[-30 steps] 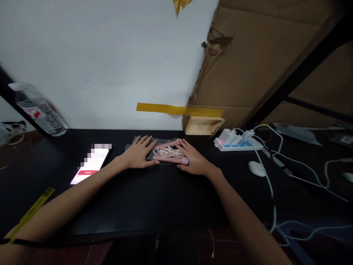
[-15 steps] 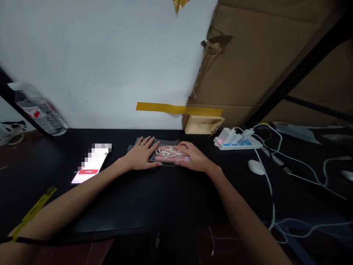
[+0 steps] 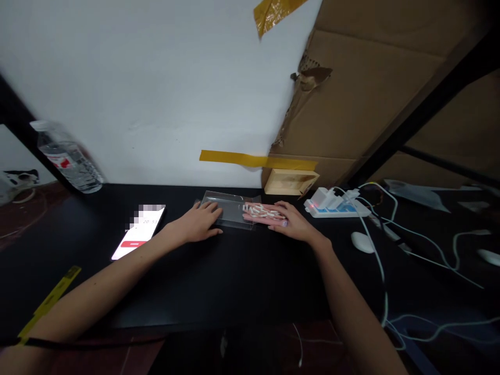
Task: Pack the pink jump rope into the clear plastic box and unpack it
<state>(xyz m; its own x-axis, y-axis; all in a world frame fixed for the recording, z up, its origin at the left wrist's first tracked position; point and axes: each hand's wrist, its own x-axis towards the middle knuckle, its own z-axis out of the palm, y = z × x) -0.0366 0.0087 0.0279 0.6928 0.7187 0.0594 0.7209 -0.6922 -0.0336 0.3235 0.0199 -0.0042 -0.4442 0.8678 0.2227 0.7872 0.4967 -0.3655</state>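
Note:
A clear plastic sleeve [image 3: 230, 207] lies flat on the black desk. My left hand [image 3: 197, 223] grips its left end, fingers over the far side and thumb near the front edge. Partly out of the sleeve's right end is a pink bundle with many small white pieces on top [image 3: 263, 212]; its exact kind I cannot make out. My right hand [image 3: 295, 223] is closed around the bundle's right end, fingers behind and thumb in front. The bundle's left end still overlaps the sleeve.
A lit phone [image 3: 138, 234] lies left of my left forearm. A water bottle [image 3: 72, 161] stands at the far left. Behind my right hand are a shallow wooden box [image 3: 291, 181] and a power strip [image 3: 338, 208] with plugs and cables. A white mouse [image 3: 362, 242] lies farther right.
My right hand has moved right with the pink bundle, drawing it partly out of the clear sleeve. My left hand stays at the sleeve's left end. The view has shifted slightly.

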